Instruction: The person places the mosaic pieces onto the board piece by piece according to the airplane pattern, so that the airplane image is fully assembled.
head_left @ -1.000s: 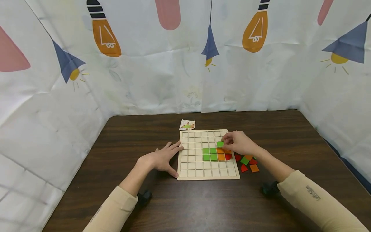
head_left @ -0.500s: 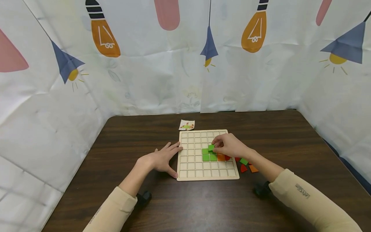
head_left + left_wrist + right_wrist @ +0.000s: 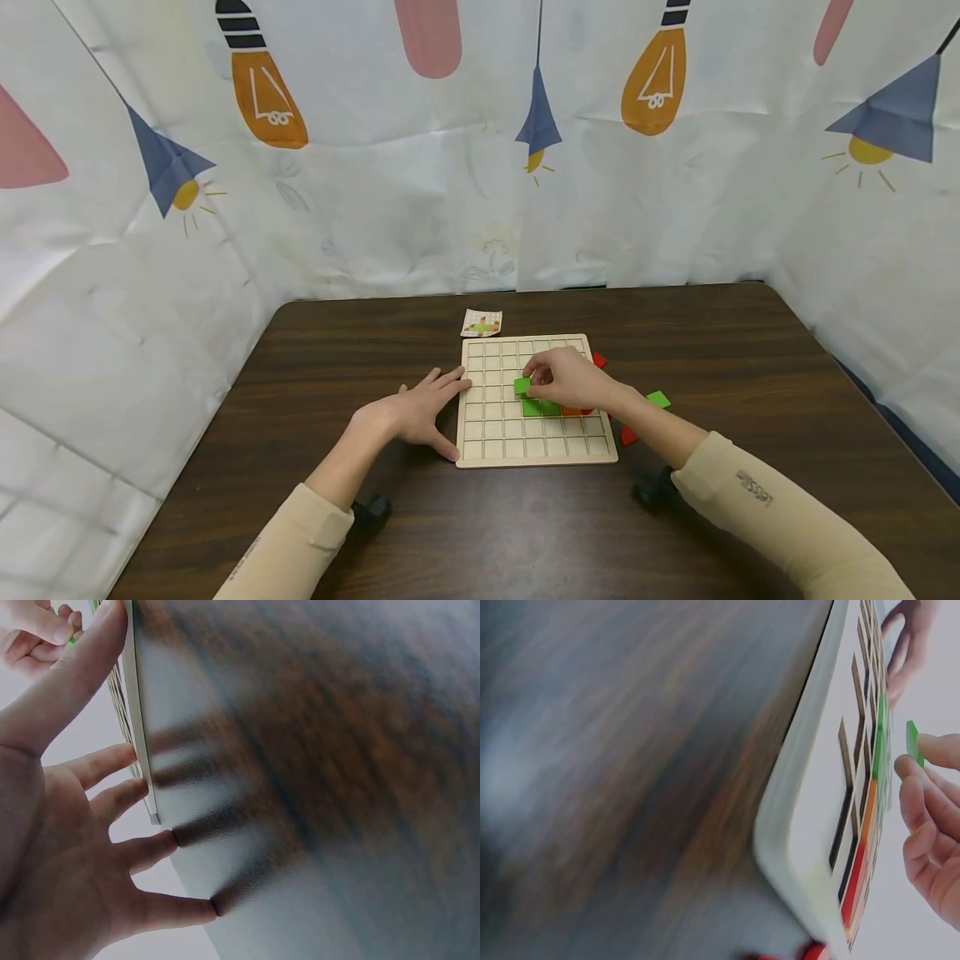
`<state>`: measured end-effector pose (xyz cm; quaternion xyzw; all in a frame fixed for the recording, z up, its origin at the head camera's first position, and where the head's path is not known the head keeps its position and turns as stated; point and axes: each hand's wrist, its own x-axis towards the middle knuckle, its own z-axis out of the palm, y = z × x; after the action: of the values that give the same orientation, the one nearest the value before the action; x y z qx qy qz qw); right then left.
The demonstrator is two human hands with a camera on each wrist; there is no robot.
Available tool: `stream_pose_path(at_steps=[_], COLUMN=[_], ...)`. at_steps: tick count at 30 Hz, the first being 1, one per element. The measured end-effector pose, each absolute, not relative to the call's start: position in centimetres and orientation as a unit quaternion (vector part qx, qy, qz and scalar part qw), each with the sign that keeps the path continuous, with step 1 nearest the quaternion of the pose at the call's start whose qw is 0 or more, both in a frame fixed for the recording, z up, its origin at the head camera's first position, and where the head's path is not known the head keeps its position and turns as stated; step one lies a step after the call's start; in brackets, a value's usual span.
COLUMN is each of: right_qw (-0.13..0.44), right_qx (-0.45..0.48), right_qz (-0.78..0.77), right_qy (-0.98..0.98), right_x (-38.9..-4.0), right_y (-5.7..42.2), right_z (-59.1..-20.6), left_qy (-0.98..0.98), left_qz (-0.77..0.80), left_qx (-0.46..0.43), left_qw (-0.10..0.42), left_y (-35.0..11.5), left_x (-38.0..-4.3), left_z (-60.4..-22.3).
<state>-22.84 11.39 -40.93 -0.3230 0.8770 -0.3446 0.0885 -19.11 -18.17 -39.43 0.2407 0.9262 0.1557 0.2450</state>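
My right hand [image 3: 567, 379] pinches a small green square tile [image 3: 522, 386] between thumb and fingertips, low over the wooden grid board [image 3: 491, 429]. In the right wrist view the held tile [image 3: 913, 741] is raised off the board's face. Below that hand, green tiles [image 3: 532, 407] and an orange tile [image 3: 572, 410] fill cells of the board, partly covered by the hand. My left hand [image 3: 412, 414] lies with fingers spread, its thumb and fingertips at the board's left edge. In the left wrist view its fingers [image 3: 112, 765] are straight and some touch the board's rim [image 3: 139, 705].
A small picture card [image 3: 481, 323] lies behind the board. Loose tiles lie to the board's right, among them a green tile [image 3: 658, 400] and a red piece [image 3: 628, 435], partly hidden by the right forearm. The dark wooden table [image 3: 517, 533] reaches a patterned white curtain [image 3: 420, 208].
My right hand has carried the green tile leftward across the board, from above the orange tiles to the left end of the green ones. The left hand stays at the board's edge.
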Motion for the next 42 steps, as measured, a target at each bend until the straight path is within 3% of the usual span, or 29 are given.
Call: stream_pose_path(at_steps=[25,42], right_qw=[0.114,0.122], right_qx=[-0.32,-0.316], right_qz=[-0.292,-0.33], right_qy=[0.894,0.881], right_x=[-22.6,-22.5], right_y=[9.0,11.9], right_z=[-40.9,-40.3], left_qy=[0.927,0.925], left_qz=[0.148,0.156], left_qx=[0.241,0.244], left_qw=[0.246,0.245], left_y=[-18.2,-18.3], left_x=[-19.2,-19.0], left_z=[-39.3,-39.5])
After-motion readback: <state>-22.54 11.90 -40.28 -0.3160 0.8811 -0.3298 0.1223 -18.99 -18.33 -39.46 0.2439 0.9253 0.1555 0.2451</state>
